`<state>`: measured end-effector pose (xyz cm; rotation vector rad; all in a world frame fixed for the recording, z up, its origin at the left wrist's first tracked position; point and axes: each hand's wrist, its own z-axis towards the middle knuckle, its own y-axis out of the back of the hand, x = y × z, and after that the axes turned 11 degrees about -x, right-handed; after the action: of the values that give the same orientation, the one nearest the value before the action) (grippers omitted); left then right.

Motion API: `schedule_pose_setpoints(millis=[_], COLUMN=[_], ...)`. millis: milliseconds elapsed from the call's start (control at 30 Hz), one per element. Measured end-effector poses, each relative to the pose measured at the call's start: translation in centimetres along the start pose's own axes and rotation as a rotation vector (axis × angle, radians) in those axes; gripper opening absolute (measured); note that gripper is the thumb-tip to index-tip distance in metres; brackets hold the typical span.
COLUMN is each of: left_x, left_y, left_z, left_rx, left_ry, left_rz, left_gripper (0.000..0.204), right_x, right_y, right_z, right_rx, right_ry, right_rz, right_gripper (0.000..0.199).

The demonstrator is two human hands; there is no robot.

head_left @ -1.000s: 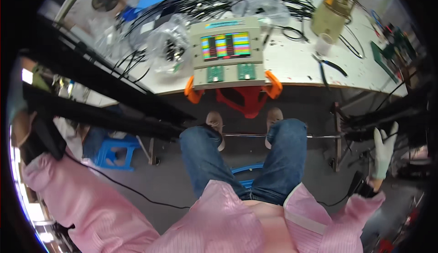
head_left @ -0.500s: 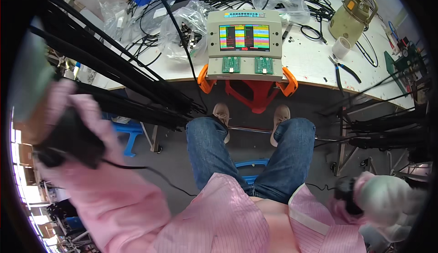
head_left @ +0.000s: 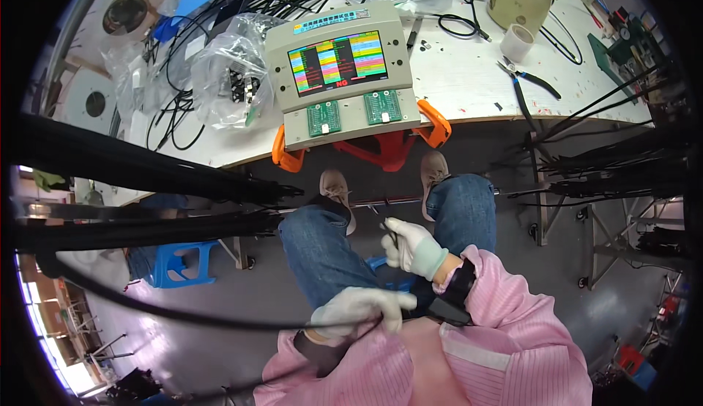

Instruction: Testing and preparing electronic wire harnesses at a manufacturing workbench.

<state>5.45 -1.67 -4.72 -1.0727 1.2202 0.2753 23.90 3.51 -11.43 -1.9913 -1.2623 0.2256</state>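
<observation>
A black cable (head_left: 220, 324) runs in from the bundle at the left to my lap. Around it my left hand (head_left: 351, 311), in a white glove, is closed just above the pink shirt. Farther forward, over my thighs, my right hand (head_left: 414, 251), gloved too, pinches a thin dark cable end (head_left: 392, 232); a small tip sticks out past the fingers toward the far side. Whether both hands hold one and the same cable cannot be made out. A tester (head_left: 340, 76) with a lit colour screen and two green circuit boards (head_left: 324, 117) stands beyond my knees.
Thick bundles of black cables (head_left: 146, 168) hang at the left, others (head_left: 622, 153) at the right. On the white table (head_left: 469, 98) lie pliers (head_left: 529, 87), a white cup (head_left: 517, 43), a large jug (head_left: 521, 0), plastic bags (head_left: 227, 87) and tangled cables. Orange clamps (head_left: 434, 124) flank the tester.
Both hands have come in from the far left and far right to meet over my lap. Cable now shows in them. The view has turned, so the tester appears tilted and farther left.
</observation>
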Motion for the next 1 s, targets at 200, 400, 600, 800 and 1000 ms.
schedule_pose_setpoints(millis=[200,400,600,800,1000], left_x=[-1.4,-5.4,-8.1,-7.9,-7.8], left_y=[2.3,1.9,2.2,4.1,4.8], left_z=[1.5,6.6,8.9,9.7,10.3], left_rx=[-0.563,-0.460,-0.893,-0.881,-0.902], left_ry=[0.128,-0.078,-0.119,-0.013,-0.032], left_rz=[-0.035,0.642,0.397,0.410,0.296], left_gripper=[0.037,0.036,0.031,0.031,0.031], right_x=[0.7,1.3,4.1,6.6,6.5], right_y=[-4.9,-6.8,-8.8,-9.2,-9.1], right_z=[-3.7,-4.3,-4.6,-4.9,-4.3], right_rx=[-0.148,-0.198,-0.289,-0.265,-0.265], right_ry=[0.369,0.933,1.108,0.849,0.745], right_rz=[-0.506,-0.941,-0.538,-0.509,-0.543], right_gripper=[0.031,0.027,0.033,0.034,0.032])
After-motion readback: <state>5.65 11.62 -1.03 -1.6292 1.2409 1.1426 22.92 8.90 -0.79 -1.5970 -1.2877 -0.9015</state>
